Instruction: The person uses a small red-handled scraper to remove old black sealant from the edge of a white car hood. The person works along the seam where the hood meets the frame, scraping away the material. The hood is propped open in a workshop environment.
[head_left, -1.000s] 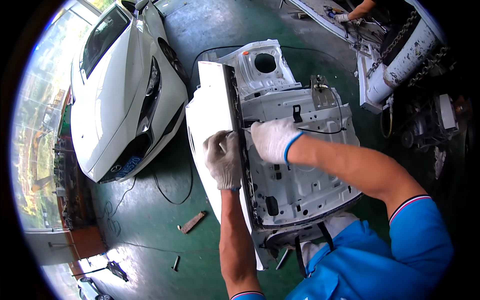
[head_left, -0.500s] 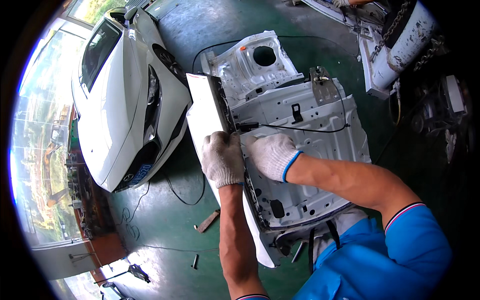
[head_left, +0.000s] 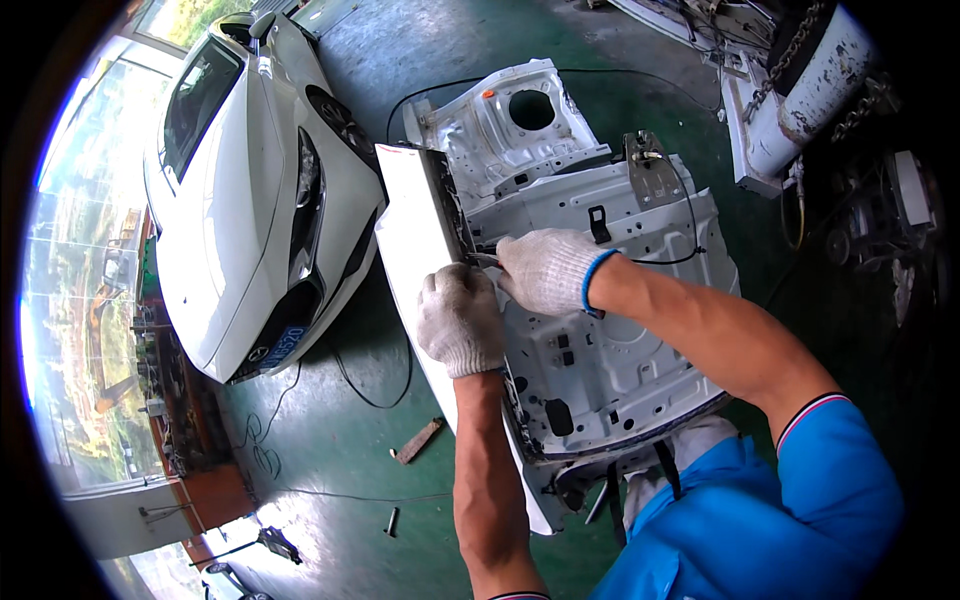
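On my left, the white car ran out of view at its far end. My left grip lay over the long edge of the white door panel, fingers curled; I couldn't tell whether it held anything. Just right of it, a thin piece, mostly covered, was pinched in my narrow right grip. The panel spread beneath both, partly hidden by my forearm. A black cable emerged from behind my right glove. Farther right, equipment blurred into shadow.
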